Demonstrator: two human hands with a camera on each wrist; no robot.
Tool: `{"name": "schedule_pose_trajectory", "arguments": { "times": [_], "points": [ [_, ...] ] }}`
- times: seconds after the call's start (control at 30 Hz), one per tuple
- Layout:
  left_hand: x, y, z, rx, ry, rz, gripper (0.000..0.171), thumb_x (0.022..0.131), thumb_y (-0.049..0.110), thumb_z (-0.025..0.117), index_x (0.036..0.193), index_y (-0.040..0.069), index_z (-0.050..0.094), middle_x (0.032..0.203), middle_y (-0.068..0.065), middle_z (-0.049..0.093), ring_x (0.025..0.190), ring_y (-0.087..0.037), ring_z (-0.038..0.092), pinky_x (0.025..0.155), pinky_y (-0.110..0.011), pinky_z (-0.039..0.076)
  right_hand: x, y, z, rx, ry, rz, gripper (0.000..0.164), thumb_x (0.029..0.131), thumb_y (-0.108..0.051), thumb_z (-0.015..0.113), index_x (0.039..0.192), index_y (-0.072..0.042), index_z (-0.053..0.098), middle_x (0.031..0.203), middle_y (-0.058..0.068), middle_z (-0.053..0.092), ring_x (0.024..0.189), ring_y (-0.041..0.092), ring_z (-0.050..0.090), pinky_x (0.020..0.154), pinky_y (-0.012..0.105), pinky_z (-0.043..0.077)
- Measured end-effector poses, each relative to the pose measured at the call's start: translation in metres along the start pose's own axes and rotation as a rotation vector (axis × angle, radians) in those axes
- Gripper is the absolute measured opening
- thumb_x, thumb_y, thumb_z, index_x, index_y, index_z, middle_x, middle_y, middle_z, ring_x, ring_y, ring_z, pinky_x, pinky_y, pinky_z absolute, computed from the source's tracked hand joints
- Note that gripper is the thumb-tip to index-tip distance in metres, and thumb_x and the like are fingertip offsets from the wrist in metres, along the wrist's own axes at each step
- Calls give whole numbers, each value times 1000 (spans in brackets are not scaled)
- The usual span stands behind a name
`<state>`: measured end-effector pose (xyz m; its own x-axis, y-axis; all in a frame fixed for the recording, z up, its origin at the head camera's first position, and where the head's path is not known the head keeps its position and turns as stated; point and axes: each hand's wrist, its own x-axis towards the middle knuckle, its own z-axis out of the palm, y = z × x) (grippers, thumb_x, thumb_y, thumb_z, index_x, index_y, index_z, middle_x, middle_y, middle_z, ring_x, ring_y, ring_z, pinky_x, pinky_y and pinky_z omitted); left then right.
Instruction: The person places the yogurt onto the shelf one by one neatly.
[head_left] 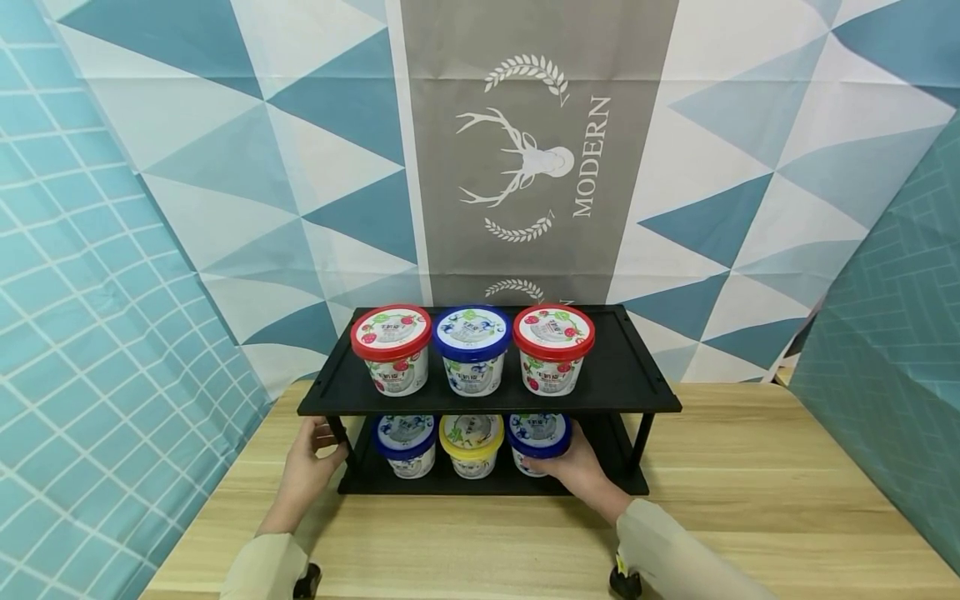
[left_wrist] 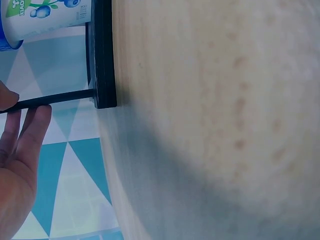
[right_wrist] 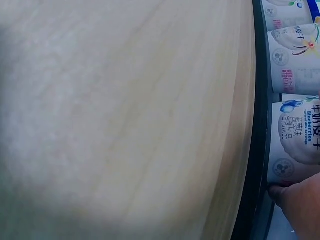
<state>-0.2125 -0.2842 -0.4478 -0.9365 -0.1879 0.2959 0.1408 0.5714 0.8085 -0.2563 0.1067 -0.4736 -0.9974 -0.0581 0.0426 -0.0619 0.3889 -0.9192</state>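
Observation:
A black two-tier rack [head_left: 630, 367] stands on the wooden table. My left hand [head_left: 306, 471] pinches its left front post [left_wrist: 60, 97] between thumb and fingers, as the left wrist view shows. On the lower tier my right hand [head_left: 588, 475] grips the right-hand blue-lidded cup [head_left: 538, 433], a blueberry milk drink by its label [right_wrist: 300, 145]. The thumb lies low along its side, and the other fingers are mostly hidden behind it. Beside that cup stand a yellow-lidded cup [head_left: 471, 442] and another blue-lidded cup [head_left: 406, 442].
The upper tier carries a red-lidded cup [head_left: 392, 342] at left, a blue-lidded cup [head_left: 472, 342] in the middle and another red-lidded cup [head_left: 553, 342]. Behind the rack hangs a patterned cloth [head_left: 517, 150]. Wooden tabletop [head_left: 465, 550] lies in front, between the two sleeves.

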Motion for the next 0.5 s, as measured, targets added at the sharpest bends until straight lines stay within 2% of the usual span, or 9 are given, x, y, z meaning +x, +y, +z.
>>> {"name": "schedule_pose_trajectory", "arguments": {
  "times": [0.33, 0.5],
  "points": [
    [-1, 1, -1, 8, -10, 2, 39, 88, 0, 58, 123, 3, 41, 117, -20, 53, 107, -35, 57, 82, -28, 49, -1, -1, -1, 21, -2, -4, 99, 66, -29, 85, 141, -5, 25, 134, 19, 47, 122, 36, 48, 100, 51, 43],
    [-1, 1, 1, 6, 15, 14, 37, 86, -3, 58, 120, 3, 43, 114, -19, 55, 103, -33, 57, 85, -37, 50, 0, -1, -1, 28, -10, 0, 100, 66, -28, 85, 142, -5, 25, 135, 19, 46, 123, 36, 48, 100, 52, 43]
  ]
}}
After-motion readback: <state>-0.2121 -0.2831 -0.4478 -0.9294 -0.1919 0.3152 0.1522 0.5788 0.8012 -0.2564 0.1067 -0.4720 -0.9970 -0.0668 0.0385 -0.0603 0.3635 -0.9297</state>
